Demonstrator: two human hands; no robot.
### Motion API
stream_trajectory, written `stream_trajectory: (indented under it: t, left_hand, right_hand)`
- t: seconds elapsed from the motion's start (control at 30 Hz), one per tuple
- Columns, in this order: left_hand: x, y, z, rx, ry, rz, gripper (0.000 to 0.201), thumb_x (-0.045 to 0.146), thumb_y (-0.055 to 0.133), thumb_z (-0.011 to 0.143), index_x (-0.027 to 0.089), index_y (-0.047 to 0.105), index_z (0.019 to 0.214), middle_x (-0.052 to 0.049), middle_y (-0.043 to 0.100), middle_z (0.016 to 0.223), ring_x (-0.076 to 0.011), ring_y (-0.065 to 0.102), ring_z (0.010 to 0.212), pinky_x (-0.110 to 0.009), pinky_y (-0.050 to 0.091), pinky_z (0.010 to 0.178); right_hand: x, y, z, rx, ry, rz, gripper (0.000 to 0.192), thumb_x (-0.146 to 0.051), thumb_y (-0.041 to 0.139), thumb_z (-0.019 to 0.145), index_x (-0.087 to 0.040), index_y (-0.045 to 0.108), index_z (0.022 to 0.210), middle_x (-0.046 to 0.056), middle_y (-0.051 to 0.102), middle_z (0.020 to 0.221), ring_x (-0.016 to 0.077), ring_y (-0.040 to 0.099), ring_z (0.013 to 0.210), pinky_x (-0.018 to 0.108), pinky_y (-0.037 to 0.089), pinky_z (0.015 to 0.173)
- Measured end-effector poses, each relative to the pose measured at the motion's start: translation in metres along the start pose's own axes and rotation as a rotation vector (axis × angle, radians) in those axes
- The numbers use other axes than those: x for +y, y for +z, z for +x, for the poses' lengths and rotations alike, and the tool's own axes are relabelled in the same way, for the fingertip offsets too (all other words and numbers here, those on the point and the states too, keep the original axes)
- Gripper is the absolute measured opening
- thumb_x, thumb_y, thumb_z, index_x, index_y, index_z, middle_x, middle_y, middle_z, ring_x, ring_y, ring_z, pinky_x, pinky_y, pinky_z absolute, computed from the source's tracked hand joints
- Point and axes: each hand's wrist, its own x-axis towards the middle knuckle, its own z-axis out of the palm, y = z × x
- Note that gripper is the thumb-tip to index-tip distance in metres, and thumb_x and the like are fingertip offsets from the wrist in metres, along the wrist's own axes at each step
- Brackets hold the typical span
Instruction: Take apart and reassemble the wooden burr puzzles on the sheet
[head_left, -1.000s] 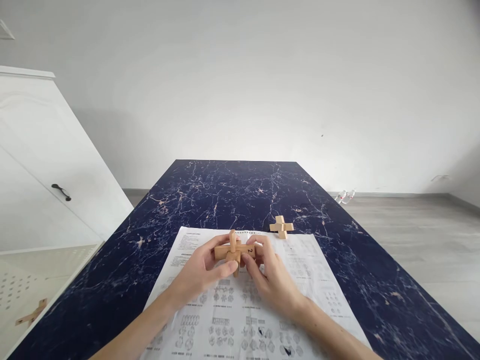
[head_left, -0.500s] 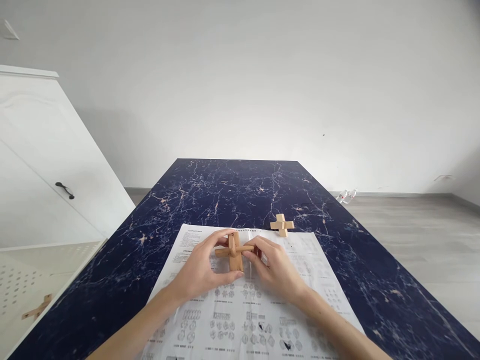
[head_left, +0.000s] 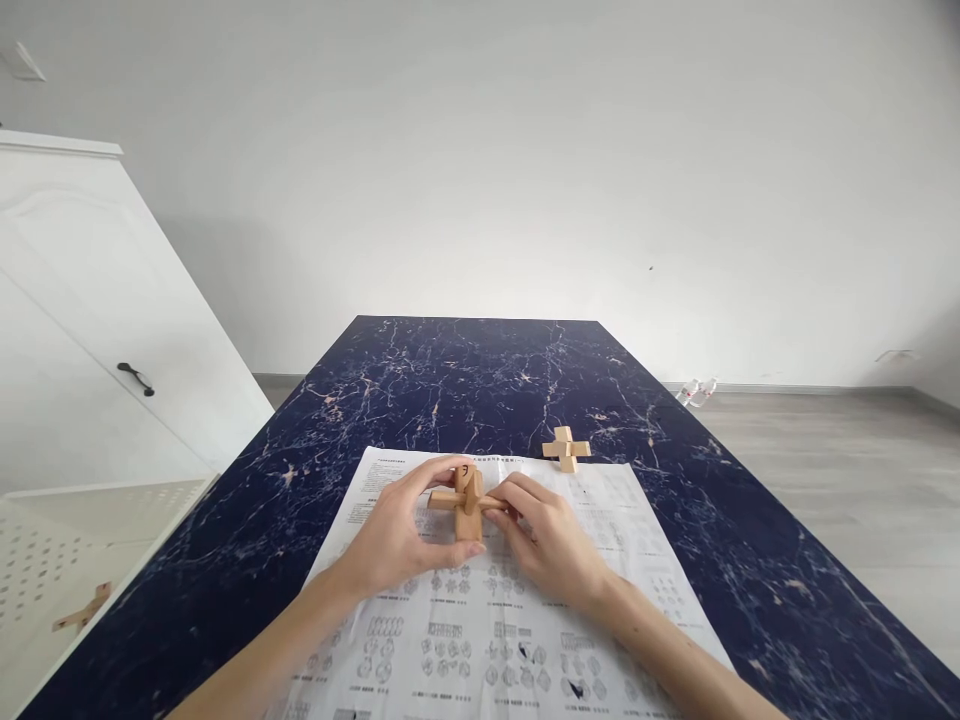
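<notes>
Small wooden cross [head_left: 566, 449] lies beyond the held puzzle [head_left: 466, 499].

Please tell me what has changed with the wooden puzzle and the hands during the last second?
Both hands, left hand and right hand, lowered the wooden puzzle toward the instruction sheet and turned it: the face marked "2" no longer shows. Neither hand let go. The small wooden cross beyond the sheet and the dark marble table stayed as they were.
</notes>
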Motion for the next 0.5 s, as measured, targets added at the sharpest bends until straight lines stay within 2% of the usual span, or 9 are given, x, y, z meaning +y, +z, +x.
stream_trajectory:
  t: [0.33,0.5]
  left_hand:
    - [0.0015,-0.0053,-0.0009,-0.041,-0.019,-0.015,0.078,0.045,0.094,0.074,0.028,0.06,0.142,-0.009,0.069,0.14,-0.0328,0.067,0.129,-0.049,0.054,0.113]
    - [-0.0035,-0.0037,-0.0021,-0.036,-0.036,-0.115,0.082,0.042,0.096,0.069,0.025,0.061,0.142,-0.009,0.072,0.137,-0.033,0.069,0.126,-0.048,0.056,0.112]
  right_hand:
    - [0.0,0.0018,-0.002,-0.023,-0.043,-0.062,0.017,-0.018,0.047,0.107,-0.022,0.06,0.096,0.007,0.065,0.095,0.0219,0.06,0.081,0.035,0.048,0.072]
    - [-0.0034,0.0048,-0.0051,-0.008,0.012,-0.046,0.017,-0.017,0.049,0.106,-0.023,0.057,0.092,0.004,0.062,0.091,0.019,0.056,0.073,0.033,0.043,0.066]
